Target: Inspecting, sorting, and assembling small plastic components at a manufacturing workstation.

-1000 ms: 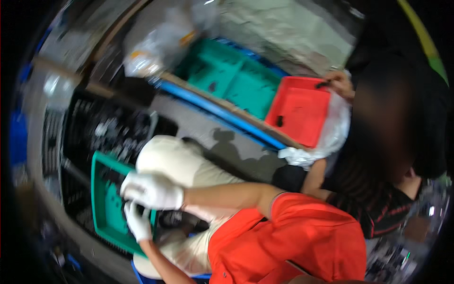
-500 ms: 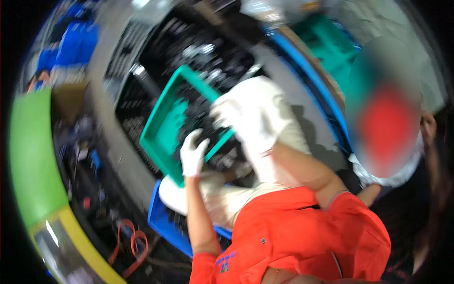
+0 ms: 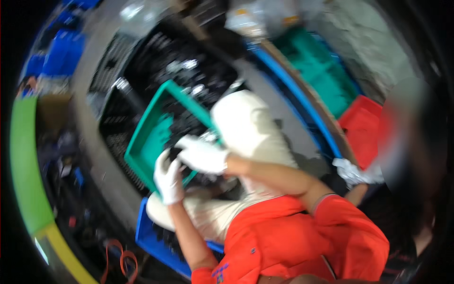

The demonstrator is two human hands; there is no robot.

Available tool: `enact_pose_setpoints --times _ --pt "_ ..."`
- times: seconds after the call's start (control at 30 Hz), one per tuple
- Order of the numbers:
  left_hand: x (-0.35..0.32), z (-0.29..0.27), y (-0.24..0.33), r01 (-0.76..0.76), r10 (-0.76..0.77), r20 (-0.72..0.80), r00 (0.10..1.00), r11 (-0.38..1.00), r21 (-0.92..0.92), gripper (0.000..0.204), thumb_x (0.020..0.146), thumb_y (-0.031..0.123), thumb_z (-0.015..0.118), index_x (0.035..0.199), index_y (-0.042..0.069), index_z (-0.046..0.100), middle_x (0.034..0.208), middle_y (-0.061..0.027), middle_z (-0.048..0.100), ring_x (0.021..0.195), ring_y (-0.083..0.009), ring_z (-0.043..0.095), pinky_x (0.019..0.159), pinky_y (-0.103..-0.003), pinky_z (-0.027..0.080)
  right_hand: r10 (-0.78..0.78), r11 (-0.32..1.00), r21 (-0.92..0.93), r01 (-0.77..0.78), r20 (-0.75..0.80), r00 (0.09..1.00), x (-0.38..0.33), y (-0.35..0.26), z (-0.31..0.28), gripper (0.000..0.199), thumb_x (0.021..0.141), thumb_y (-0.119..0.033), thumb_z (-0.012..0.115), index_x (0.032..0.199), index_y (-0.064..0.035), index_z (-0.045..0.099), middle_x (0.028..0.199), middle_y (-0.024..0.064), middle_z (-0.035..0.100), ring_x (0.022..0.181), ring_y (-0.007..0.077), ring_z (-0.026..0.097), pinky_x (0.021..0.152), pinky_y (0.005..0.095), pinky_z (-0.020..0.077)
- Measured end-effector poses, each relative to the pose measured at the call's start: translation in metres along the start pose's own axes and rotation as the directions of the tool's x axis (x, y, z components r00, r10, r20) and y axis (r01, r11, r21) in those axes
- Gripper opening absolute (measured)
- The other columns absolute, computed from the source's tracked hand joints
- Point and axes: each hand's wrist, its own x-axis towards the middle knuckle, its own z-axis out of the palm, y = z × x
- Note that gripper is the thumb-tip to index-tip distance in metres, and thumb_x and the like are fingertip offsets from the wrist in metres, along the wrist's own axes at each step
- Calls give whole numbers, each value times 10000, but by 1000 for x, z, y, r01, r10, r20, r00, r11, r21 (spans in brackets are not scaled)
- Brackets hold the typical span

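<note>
Both my hands wear white gloves and meet over the near side of a green tray [image 3: 144, 124]. A small dark part [image 3: 175, 153] shows between their fingertips, its exact kind blurred. My left hand [image 3: 168, 180] is closed round it from below, thumb and fingers curled. From the right, my right hand [image 3: 202, 155] pinches at the same part, its fingers pressed together. Loose black pieces [image 3: 184, 120] lie in the tray, which tilts against a large black crate [image 3: 106, 125] beyond my knees.
More black pieces fill the black crate. A blue bin [image 3: 144, 229] sits by my left leg. To the right stand a blue-edged bench [image 3: 302, 102], a green tray [image 3: 326, 75] and a red bin [image 3: 362, 125]. Another person [image 3: 416, 156] is close on my right.
My right hand has come down from above my knee to meet my left hand. A small dark part now shows between them. The whole view has shifted slightly.
</note>
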Motion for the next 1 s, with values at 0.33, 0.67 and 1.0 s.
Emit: enact_pose_setpoints --times 0.33,0.67,1.0 --pt "-6 -37 -34 -21 21 -6 1000 997 -71 364 920 65 561 1270 7 478 1056 -30 574 853 -82 528 659 -203 431 138 982 -138 -126 87 987 2 25 12 230 869 -204 517 944 14 527 856 237 619 823 413 610 719 502 473" --pt "-111 -164 -1 29 478 -249 843 421 907 244 896 166 625 1058 -16 642 1012 -183 651 883 -299 627 775 -378 517 120 992 -33 -121 -20 993 -2 24 16 225 874 -221 515 979 -27 465 739 235 594 704 420 601 623 512 462" --pt "-99 -161 -44 1 554 -253 793 414 910 248 890 151 631 1070 -20 639 1005 -171 660 859 -285 636 751 -361 523 192 981 -45 -189 69 979 0 28 17 253 881 -244 502 1007 -26 498 772 240 607 737 426 600 671 521 449"
